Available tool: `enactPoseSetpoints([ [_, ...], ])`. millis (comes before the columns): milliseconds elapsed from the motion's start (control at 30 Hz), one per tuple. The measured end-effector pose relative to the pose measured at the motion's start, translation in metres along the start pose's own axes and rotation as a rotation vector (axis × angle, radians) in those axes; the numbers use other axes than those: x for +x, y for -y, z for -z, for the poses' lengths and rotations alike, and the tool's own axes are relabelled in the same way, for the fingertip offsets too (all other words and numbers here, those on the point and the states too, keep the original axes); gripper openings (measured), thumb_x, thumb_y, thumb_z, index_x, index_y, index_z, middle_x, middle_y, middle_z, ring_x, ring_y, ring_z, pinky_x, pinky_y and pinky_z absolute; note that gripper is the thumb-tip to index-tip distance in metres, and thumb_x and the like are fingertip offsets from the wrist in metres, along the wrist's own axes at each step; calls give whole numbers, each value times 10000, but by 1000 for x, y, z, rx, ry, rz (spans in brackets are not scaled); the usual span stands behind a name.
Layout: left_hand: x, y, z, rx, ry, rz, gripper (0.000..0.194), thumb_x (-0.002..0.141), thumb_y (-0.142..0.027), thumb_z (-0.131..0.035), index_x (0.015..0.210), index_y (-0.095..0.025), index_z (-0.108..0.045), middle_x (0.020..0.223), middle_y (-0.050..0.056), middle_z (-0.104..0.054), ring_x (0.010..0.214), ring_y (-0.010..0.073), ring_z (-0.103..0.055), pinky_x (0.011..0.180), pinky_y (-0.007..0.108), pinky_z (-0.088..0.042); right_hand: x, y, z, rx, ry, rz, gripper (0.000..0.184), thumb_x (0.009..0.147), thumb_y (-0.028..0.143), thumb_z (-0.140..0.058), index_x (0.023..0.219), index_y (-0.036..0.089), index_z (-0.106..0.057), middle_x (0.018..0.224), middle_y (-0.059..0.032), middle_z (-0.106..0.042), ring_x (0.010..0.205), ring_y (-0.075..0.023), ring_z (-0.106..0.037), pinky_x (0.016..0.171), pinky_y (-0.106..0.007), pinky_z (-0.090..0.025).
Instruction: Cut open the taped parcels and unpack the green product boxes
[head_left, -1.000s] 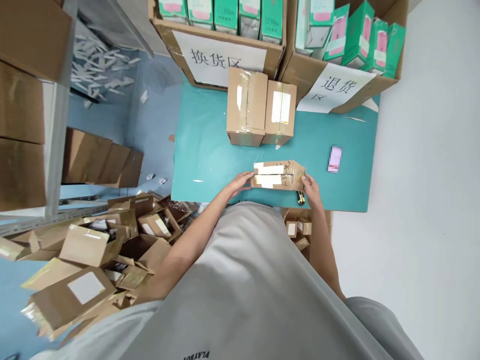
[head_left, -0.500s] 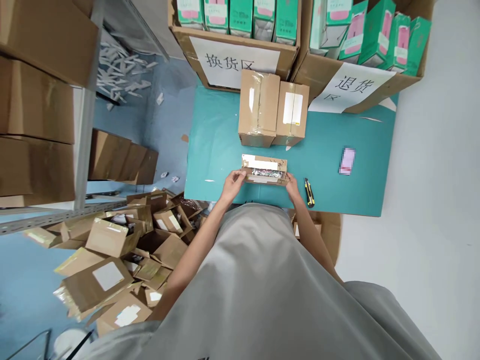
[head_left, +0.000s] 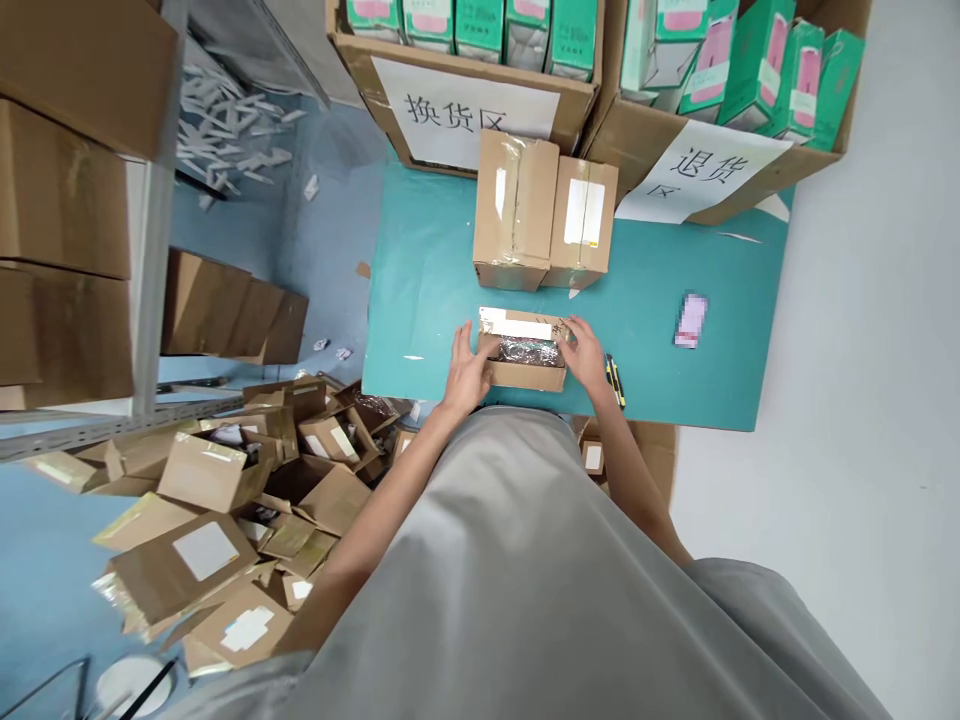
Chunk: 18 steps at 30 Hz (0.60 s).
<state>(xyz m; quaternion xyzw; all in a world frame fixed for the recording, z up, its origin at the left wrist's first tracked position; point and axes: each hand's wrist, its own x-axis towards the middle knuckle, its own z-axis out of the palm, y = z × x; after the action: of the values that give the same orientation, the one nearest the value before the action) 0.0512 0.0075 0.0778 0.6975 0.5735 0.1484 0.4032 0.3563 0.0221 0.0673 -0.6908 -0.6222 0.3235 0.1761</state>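
A small opened cardboard box [head_left: 525, 376] lies on the green table before me, its flaps turned outward. Inside shows an item in shiny clear plastic wrap [head_left: 529, 350]; what it is I cannot make out. My left hand [head_left: 466, 374] is at the box's left end, fingers stretched up and apart, thumb reaching over the opening. At the right end, my right hand [head_left: 586, 356] has its fingers apart, tips touching the box near the opening. A yellow and black box cutter [head_left: 615, 380] lies just right of my right hand.
Two taped cartons [head_left: 516, 210] stand behind the small box. Beyond them are large boxes [head_left: 450, 85] of green packages with paper signs. A blurred pink item [head_left: 691, 320] lies on the table [head_left: 705, 390]. Discarded cartons [head_left: 217, 550] pile up on the floor at left, beside a shelf [head_left: 154, 230].
My hands have moved from the box's near side flap up around its two ends, fingers spreading. The near flap now folds out towards me, and the wrapped item shows more.
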Motion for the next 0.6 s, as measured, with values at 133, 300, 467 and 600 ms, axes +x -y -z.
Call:
enactPoseSetpoints([
  [133, 9, -5, -4, 92, 61, -9, 563, 901, -188, -748, 1455, -289, -748, 1948, 3, -64, 1793, 457, 68, 1417, 760, -172, 16, 3, 6, -151, 107, 40, 613, 1027, 357, -706, 1619, 208, -647, 1753, -162, -538, 1563, -413, -562, 1285, -581, -508],
  [300, 8, -11, -6, 206, 81, -32, 459, 927, -181, -754, 1381, -249, -779, 1942, 61, -87, 1794, 449, 44, 1414, 760, -139, 29, 2, 12, -154, 138, 122, 535, 1100, 362, -581, 1607, 203, -650, 1647, -161, -649, 1468, -397, -638, 1230, -543, -541],
  [467, 11, -17, 4, 265, 82, -111, 526, 917, -205, -770, 1437, -288, -767, 1930, 50, -150, 1800, 417, 26, 1419, 759, -83, 48, -4, 10, -64, 51, 52, 563, 1142, 523, -497, 1563, 191, -666, 1496, -174, -755, 1322, -388, -727, 1139, -519, -576],
  [600, 14, -19, 6, 295, 167, -138, 551, 888, -196, -793, 1430, -294, -789, 1914, 73, -209, 1796, 430, -56, 1426, 738, -69, 64, -13, 8, -4, 14, -64, 580, 1113, 665, -530, 1411, 212, -735, 1154, -146, -852, 1093, -379, -793, 1052, -503, -598],
])
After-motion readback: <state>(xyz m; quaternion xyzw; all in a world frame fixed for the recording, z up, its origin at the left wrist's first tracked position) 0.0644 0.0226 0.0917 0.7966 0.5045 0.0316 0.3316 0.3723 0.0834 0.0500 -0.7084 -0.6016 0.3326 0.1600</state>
